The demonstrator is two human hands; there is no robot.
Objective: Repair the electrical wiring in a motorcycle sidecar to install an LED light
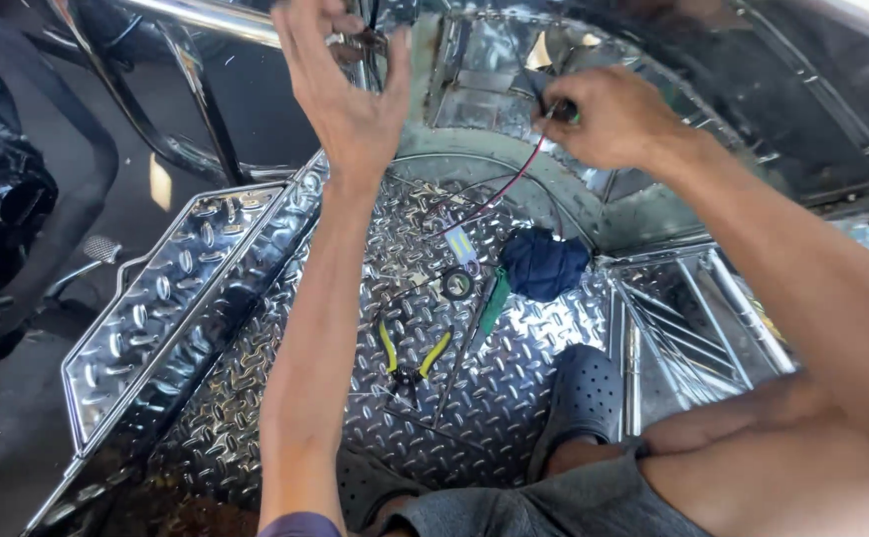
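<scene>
A wide floor of shiny chequer-plate metal (514, 398) fills the middle of the view, with a raised, polished side panel (171, 298) of the same pattern along its left edge and a curved, mirror-bright metal wall (514, 60) rising behind it. At the far left stands a dark machine part (7, 189), well apart from the work. The person's bare knee and grey shorts (554, 502) come in at the bottom right, and a dark perforated clog (582, 398) rests on the floor just beside them. The left hand (340, 89) is raised at the top of the view, palm turned toward the camera, its fingers (300, 30) curled up around something small and dark near a chrome bar (206, 18); what it holds is too hidden to tell. The right hand (608, 114) is closed, thumb and fingers pinched on the end of a thin red and black wire (514, 179), which runs down and to the left from the hand toward the floor. On the floor below the hands lies a crumpled dark blue cloth (544, 264), and just beside it a green-handled screwdriver (492, 303). Near these sit a small roll of black tape (457, 283) and a small pale rectangular piece (460, 244), at the lower end of the wire. Closer to the person lies a pair of pliers with yellow handles (413, 353), untouched by either hand.
</scene>
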